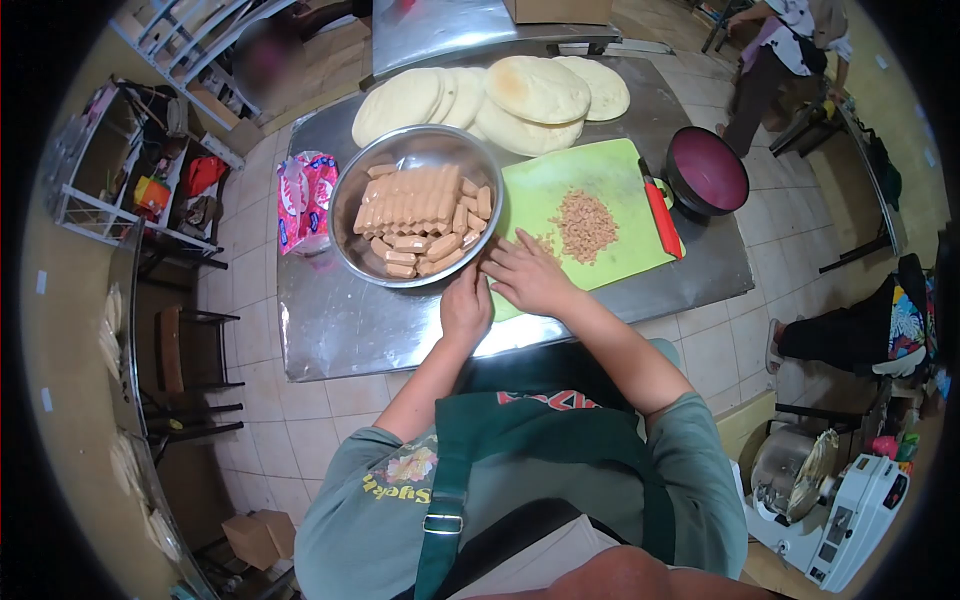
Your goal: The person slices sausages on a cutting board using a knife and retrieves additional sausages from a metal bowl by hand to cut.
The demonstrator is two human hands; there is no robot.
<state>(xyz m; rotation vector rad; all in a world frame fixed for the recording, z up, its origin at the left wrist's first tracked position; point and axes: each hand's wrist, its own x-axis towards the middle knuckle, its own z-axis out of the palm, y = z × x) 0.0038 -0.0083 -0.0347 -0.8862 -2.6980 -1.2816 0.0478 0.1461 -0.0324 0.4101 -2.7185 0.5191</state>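
Observation:
My left hand point(466, 308) is at the lower right rim of a steel bowl point(345, 245), with its fingers stretched toward the rim and partly hidden. Inside the bowl lie many sausages point(410, 205), some in a joined row and others loose. My right hand point(530, 275) rests on the left part of a green cutting board point(620, 175), fingers spread, its fingertips close to the bowl. A heap of chopped sausage point(585, 227) lies on the board beside that hand. At the board's right edge is a knife with a red handle point(662, 218).
Round flatbreads point(540, 90) lie along the far side of the metal table point(330, 335). A dark red bowl point(707, 170) stands at the right, a pink package point(305, 200) at the left. Beyond are a person point(775, 70), shelves point(150, 180) and a white mixer point(850, 520).

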